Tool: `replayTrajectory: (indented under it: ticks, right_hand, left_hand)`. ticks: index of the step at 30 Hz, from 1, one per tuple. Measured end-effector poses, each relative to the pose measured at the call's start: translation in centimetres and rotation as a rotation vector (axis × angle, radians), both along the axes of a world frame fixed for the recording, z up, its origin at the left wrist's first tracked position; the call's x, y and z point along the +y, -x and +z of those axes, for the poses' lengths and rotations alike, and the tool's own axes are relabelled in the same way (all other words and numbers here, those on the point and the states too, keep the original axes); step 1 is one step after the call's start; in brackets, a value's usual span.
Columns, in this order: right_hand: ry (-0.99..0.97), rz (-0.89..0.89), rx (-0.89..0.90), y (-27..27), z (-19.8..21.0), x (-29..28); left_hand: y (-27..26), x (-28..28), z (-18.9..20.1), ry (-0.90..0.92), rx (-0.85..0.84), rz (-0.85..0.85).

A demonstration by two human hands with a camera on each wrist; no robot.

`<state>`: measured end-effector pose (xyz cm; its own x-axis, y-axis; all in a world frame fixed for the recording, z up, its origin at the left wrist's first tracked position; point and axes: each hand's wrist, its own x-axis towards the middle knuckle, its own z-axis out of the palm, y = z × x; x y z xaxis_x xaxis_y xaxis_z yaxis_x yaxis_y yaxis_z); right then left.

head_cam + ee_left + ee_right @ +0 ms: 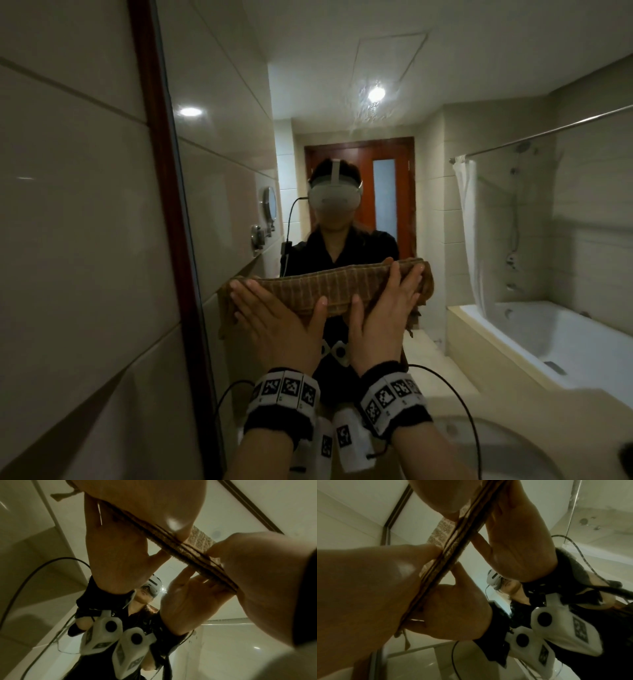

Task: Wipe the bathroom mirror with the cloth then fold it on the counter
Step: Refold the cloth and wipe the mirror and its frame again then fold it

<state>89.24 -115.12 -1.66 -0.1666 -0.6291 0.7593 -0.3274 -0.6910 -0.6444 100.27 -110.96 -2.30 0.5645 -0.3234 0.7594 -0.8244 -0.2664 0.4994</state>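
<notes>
A brown ribbed cloth (329, 287), folded into a long band, lies flat against the bathroom mirror (342, 102) at chest height. My left hand (281, 305) presses its left end with straight, spread fingers. My right hand (383, 294) presses the right end the same way, thumbs nearly meeting in the middle. In the left wrist view the cloth (188, 547) shows edge-on, sandwiched between my palms and their reflections. The right wrist view shows the same thin layered cloth (453, 540) edge. The cloth's corners hang loose beside both hands.
The mirror's dark wooden frame (161, 171) runs down the left, next to a tiled wall (68, 205). A white basin rim (513, 452) lies below my right wrist. The mirror reflects a bathtub (548, 335), a shower curtain (469, 222) and a person wearing a headset.
</notes>
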Motion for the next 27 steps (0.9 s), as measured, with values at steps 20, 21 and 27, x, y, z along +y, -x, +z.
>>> replayTrajectory:
  ticks: [20, 21, 27]
  right_hand:
    - [0.083, -0.298, 0.272, -0.1, 6.7, -1.9]
    - [0.096, -0.297, 0.265, 0.0, 8.5, -2.0]
    - [0.190, -0.377, 0.299, 0.2, 14.2, -2.7]
  left_hand:
    - [-1.2, 0.2, 9.2, 0.059, -0.095, -0.034]
    - [-1.3, 0.1, 10.8, 0.044, -0.081, -0.053]
    - [-1.8, -0.3, 15.5, 0.109, -0.128, -0.047]
